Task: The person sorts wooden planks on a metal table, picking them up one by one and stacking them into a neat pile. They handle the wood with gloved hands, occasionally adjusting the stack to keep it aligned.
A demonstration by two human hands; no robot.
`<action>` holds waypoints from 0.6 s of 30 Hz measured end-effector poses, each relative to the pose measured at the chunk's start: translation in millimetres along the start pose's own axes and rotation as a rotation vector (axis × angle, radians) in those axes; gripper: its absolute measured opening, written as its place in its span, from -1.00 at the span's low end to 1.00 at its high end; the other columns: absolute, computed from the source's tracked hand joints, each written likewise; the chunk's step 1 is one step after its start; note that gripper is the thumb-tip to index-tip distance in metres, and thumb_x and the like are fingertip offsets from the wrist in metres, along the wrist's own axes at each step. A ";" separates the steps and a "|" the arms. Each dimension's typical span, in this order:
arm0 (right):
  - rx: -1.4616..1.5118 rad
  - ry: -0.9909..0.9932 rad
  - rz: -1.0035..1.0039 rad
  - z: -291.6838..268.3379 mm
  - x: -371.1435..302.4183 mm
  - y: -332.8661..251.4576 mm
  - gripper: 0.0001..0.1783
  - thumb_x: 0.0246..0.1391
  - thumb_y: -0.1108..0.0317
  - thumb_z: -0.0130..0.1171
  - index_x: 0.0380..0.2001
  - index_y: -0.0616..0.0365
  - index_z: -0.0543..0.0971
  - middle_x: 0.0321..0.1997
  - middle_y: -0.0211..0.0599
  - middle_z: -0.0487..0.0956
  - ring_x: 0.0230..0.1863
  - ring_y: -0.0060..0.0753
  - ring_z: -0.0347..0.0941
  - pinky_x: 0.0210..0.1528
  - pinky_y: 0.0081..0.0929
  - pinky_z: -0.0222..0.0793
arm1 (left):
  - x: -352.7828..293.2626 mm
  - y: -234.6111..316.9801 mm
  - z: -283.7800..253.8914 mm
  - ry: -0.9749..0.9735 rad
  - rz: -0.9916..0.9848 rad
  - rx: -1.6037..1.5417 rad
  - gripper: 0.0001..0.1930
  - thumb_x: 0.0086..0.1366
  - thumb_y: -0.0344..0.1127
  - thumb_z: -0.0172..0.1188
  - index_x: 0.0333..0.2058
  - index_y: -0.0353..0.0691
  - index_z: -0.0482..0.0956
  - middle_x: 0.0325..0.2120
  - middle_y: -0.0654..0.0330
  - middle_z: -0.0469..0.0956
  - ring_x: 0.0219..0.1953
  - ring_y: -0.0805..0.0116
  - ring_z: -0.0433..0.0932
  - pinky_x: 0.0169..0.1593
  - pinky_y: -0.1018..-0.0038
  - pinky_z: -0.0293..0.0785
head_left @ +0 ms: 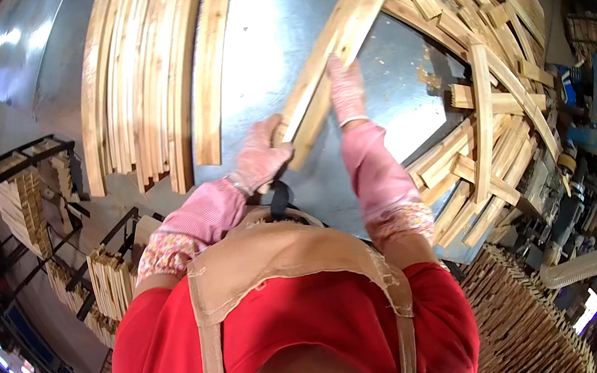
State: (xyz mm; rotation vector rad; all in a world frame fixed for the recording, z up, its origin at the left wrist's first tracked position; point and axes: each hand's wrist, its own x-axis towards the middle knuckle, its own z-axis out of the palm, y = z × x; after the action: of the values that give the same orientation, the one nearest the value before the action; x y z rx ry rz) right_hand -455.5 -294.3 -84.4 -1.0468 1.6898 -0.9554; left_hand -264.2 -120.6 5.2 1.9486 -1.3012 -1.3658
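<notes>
Two pale wooden boards (318, 77) lie slantwise together over the metal tabletop, their far ends pointing up and right. At the near end, my left hand (261, 153), in a pinkish glove, is closed round the edge of the boards. Farther along their right side, my right hand (348, 92), gloved the same way, grips them with the fingers partly hidden behind the wood. Whether both boards are held by each hand, I cannot tell. Pink sleeves with flowered cuffs cover my forearms.
A row of long boards (143, 78) lies at the left, with a single board (216, 67) beside it. Loose boards (485, 120) cross in a jumbled heap at the right. Racks of stacked wood (23, 212) stand left of the table (254, 46); a wood stack (515, 316) stands lower right.
</notes>
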 end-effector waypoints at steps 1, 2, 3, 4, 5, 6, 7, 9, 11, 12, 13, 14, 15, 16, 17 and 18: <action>-0.162 0.031 0.015 25.5 -18.6 -4.2 -0.24 0.21 -0.12 0.38 0.17 0.38 0.59 0.04 0.25 0.71 0.15 0.18 0.65 0.23 -0.10 0.48 | 0.2 -3.6 4.7 -0.026 0.019 0.075 -0.20 0.23 0.06 0.30 0.38 -0.25 0.45 0.21 -0.24 0.52 0.27 -0.23 0.51 0.39 0.09 0.39; -0.326 0.070 0.026 43.6 -40.0 -13.6 -0.26 0.18 -0.08 0.41 0.16 0.36 0.59 0.03 0.24 0.72 0.15 0.20 0.66 0.21 -0.08 0.50 | 0.6 -5.8 4.6 -0.057 0.043 0.150 -0.19 0.27 0.08 0.27 0.40 -0.25 0.42 0.22 -0.25 0.52 0.28 -0.25 0.50 0.38 0.07 0.40; -0.489 0.112 0.033 54.7 -57.2 -24.7 -0.29 0.14 -0.04 0.44 0.15 0.33 0.58 0.02 0.22 0.72 0.14 0.22 0.67 0.20 -0.07 0.52 | 0.2 -8.4 0.5 -0.150 0.061 0.177 -0.20 0.31 0.09 0.25 0.41 -0.26 0.39 0.22 -0.24 0.53 0.27 -0.25 0.50 0.37 0.06 0.40; -0.456 0.045 0.027 55.8 -64.4 -34.1 -0.32 0.12 0.01 0.45 0.14 0.30 0.59 -0.01 0.19 0.73 0.11 0.20 0.68 0.18 -0.06 0.53 | 0.0 -5.4 -11.3 -0.247 0.084 0.205 -0.20 0.35 0.10 0.22 0.43 -0.26 0.36 0.21 -0.22 0.54 0.26 -0.26 0.50 0.36 0.04 0.41; -0.422 -0.018 0.021 52.1 -66.5 -44.8 -0.35 0.09 0.06 0.47 0.13 0.27 0.60 -0.03 0.15 0.74 0.07 0.18 0.70 0.16 -0.06 0.54 | 4.8 -2.2 -30.8 -0.441 0.129 0.362 -0.20 0.38 0.16 0.21 0.43 -0.25 0.35 0.21 -0.19 0.56 0.23 -0.21 0.53 0.33 0.02 0.41; -0.388 -0.083 0.015 51.5 -68.9 -52.1 -0.38 0.07 0.11 0.48 0.12 0.24 0.60 -0.06 0.12 0.75 0.04 0.17 0.71 0.14 -0.05 0.56 | 2.6 -6.5 -50.0 -0.510 0.295 0.606 -0.26 0.41 0.25 0.18 0.31 -0.23 0.49 0.16 -0.10 0.60 0.20 -0.07 0.56 0.39 0.01 0.31; -0.333 -0.059 0.013 54.4 -72.1 -51.2 -0.45 0.06 0.20 0.44 0.10 0.21 0.62 -0.09 0.07 0.76 -0.02 0.15 0.73 0.10 -0.03 0.57 | 1.9 -13.6 -71.7 -0.531 0.484 0.817 -0.27 0.41 0.31 0.16 0.25 -0.23 0.54 0.13 -0.04 0.61 0.20 0.00 0.56 0.45 0.01 0.22; -0.332 -0.044 -0.022 71.4 -76.1 -37.9 -0.47 0.07 0.20 0.44 0.07 0.23 0.62 -0.12 0.06 0.76 -0.06 0.16 0.73 0.08 -0.04 0.58 | 3.7 -51.3 -117.8 -0.488 0.705 1.108 -0.27 0.43 0.39 0.09 0.14 -0.21 0.64 0.07 0.07 0.63 0.20 0.13 0.55 0.55 0.01 0.03; -0.355 -0.073 -0.022 91.6 -88.8 -59.0 -0.53 0.13 0.21 0.41 0.04 0.24 0.61 -0.15 0.04 0.76 -0.08 0.16 0.72 0.07 -0.05 0.58 | -1.6 -38.9 -150.6 -0.617 0.608 1.514 -0.23 0.48 0.44 -0.04 0.10 -0.20 0.71 0.06 0.15 0.64 0.22 0.21 0.53 0.60 0.03 -0.10; -0.286 -0.120 0.000 107.7 -96.0 -71.5 -0.54 0.14 0.22 0.40 0.03 0.24 0.61 -0.13 0.04 0.75 -0.07 0.18 0.72 0.08 -0.06 0.57 | -10.3 -32.1 -159.6 -0.635 0.562 1.535 -0.22 0.49 0.45 -0.07 0.09 -0.20 0.72 0.06 0.15 0.64 0.23 0.22 0.52 0.60 0.03 -0.10; -0.212 -0.147 0.024 120.4 -101.2 -83.0 -0.55 0.16 0.22 0.40 0.03 0.24 0.61 -0.12 0.05 0.75 -0.06 0.19 0.71 0.09 -0.06 0.57 | -15.8 -24.7 -164.8 -0.655 0.534 1.565 -0.21 0.50 0.45 -0.09 0.08 -0.19 0.73 0.06 0.15 0.65 0.24 0.22 0.51 0.60 0.02 -0.10; -0.135 -0.175 0.044 135.9 -102.9 -90.8 -0.56 0.17 0.22 0.39 0.03 0.24 0.61 -0.10 0.06 0.75 -0.04 0.21 0.71 0.10 -0.07 0.57 | -15.0 -14.6 -173.4 -0.673 0.504 1.598 -0.21 0.51 0.45 -0.12 0.07 -0.19 0.74 0.07 0.14 0.65 0.25 0.23 0.50 0.60 0.02 -0.10; -0.228 -0.164 -0.024 155.8 -102.9 -84.1 -0.53 0.20 0.20 0.37 0.07 0.25 0.60 -0.04 0.10 0.73 0.01 0.23 0.69 0.13 -0.06 0.55 | -10.7 7.1 -185.6 -0.791 0.276 1.476 -0.19 0.41 0.49 0.03 0.13 -0.21 0.68 0.13 0.12 0.61 0.27 0.19 0.47 0.59 0.02 -0.06; -0.317 -0.156 -0.088 175.5 -101.8 -77.3 -0.50 0.22 0.17 0.36 0.12 0.26 0.60 0.02 0.13 0.72 0.07 0.25 0.67 0.16 -0.05 0.54 | -11.6 4.2 -191.9 -0.580 0.346 1.312 -0.18 0.36 0.49 0.09 0.15 -0.20 0.64 0.16 0.12 0.58 0.28 0.16 0.46 0.58 0.02 -0.04; -0.291 -0.402 -0.090 186.8 -102.9 -88.1 -0.44 0.25 0.11 0.34 0.19 0.25 0.58 0.10 0.16 0.69 0.16 0.25 0.62 0.25 -0.05 0.49 | -20.2 -10.1 -198.8 -0.375 0.406 1.136 -0.17 0.30 0.48 0.16 0.18 -0.19 0.61 0.18 0.11 0.55 0.29 0.14 0.44 0.57 0.01 -0.02; -0.261 -0.639 -0.094 194.8 -102.2 -100.4 -0.37 0.27 0.05 0.33 0.26 0.25 0.56 0.18 0.18 0.66 0.24 0.25 0.58 0.33 -0.05 0.45 | -26.3 -21.8 -199.8 -0.176 0.468 0.957 -0.14 0.25 0.48 0.22 0.20 -0.18 0.57 0.21 0.10 0.52 0.29 0.11 0.43 0.56 0.01 0.00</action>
State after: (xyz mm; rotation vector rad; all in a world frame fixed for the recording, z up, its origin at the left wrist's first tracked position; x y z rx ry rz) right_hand -224.4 -262.4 -20.6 -1.4304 1.2490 -0.3856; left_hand -78.5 -119.9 86.5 1.8171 -2.6278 -0.7210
